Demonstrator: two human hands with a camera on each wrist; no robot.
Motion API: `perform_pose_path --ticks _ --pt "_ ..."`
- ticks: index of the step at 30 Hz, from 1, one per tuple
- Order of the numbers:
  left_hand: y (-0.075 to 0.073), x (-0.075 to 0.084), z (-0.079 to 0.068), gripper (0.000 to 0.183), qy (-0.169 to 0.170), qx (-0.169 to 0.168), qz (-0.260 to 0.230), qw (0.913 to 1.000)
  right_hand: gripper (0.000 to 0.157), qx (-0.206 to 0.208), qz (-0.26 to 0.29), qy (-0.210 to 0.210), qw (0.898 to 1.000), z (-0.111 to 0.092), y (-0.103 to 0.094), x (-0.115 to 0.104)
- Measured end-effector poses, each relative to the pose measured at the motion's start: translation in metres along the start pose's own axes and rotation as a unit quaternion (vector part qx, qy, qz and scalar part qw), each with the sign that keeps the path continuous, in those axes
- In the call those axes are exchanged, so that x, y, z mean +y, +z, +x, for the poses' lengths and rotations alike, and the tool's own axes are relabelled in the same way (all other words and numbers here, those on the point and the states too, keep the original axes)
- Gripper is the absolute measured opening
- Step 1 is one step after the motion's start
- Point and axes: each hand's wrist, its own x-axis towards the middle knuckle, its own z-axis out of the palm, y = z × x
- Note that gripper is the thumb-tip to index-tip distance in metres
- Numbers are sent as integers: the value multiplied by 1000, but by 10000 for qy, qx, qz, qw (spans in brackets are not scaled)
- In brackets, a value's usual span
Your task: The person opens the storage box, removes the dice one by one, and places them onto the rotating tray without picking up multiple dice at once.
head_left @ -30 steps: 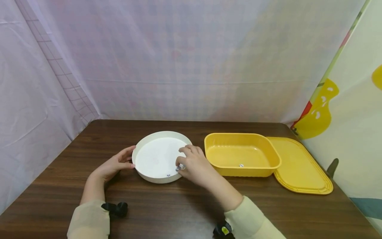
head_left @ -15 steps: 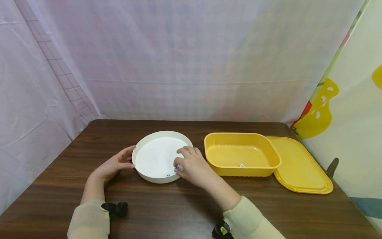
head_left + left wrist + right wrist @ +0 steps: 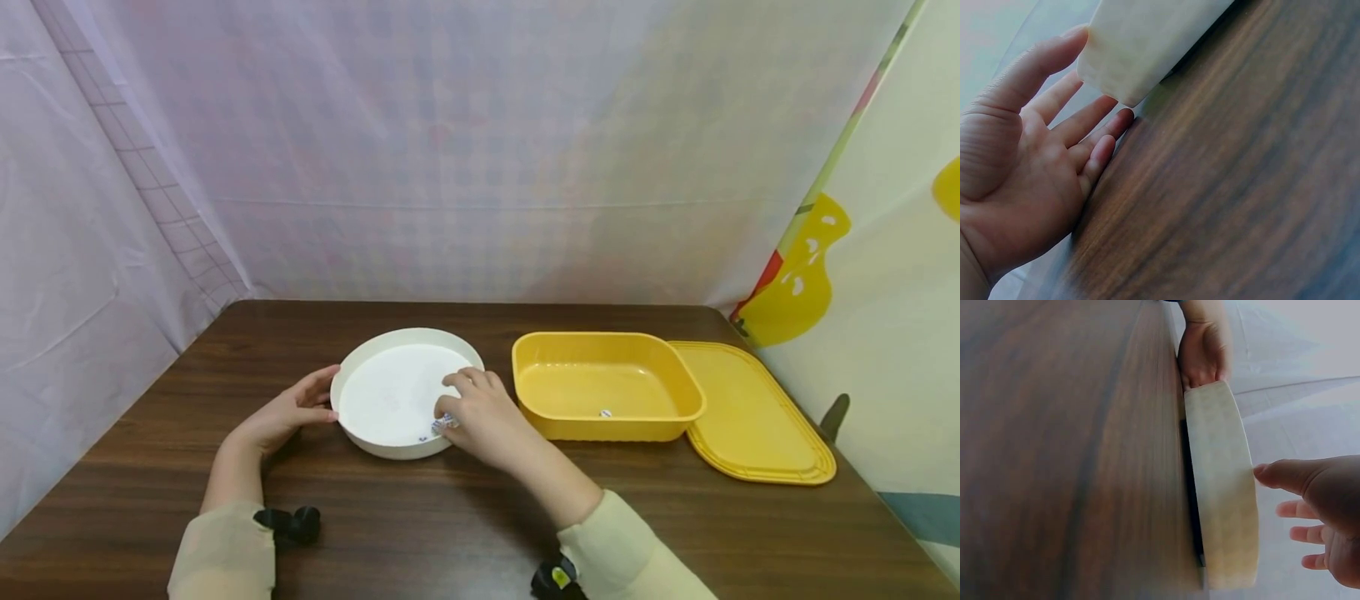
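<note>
A round white tray (image 3: 401,392) with a low wall lies on the table. My left hand (image 3: 288,412) rests against the tray's left side; in the left wrist view its thumb and extended fingers (image 3: 1088,122) touch the outer wall. Over the tray's right rim reaches my right hand (image 3: 483,417), its thumb and index finger pinching a small white piece with blue marks (image 3: 444,423) low inside the tray. The far fingertips and the piece's exact kind are hidden. A tiny blue-marked bit (image 3: 423,439) lies on the tray floor beside it.
Right of the tray stands an uncovered yellow rectangular container (image 3: 607,429) holding a small white round piece (image 3: 606,413). Its yellow lid (image 3: 757,417) lies flat at the far right, partly behind the container. Behind the dark wooden table (image 3: 420,517) hangs a pale curtain (image 3: 450,167).
My right hand has shifted slightly left within the tray, bringing the blue-marked piece closer to the tiny bit on the floor. My left hand and the tray stay in place.
</note>
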Motion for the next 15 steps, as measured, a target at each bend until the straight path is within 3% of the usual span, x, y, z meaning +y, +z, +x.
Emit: perform_pose_path --ticks 15 --pt "0 -1 0 81 -4 13 6 10000 18 -27 106 168 9998 -2 -29 -1"
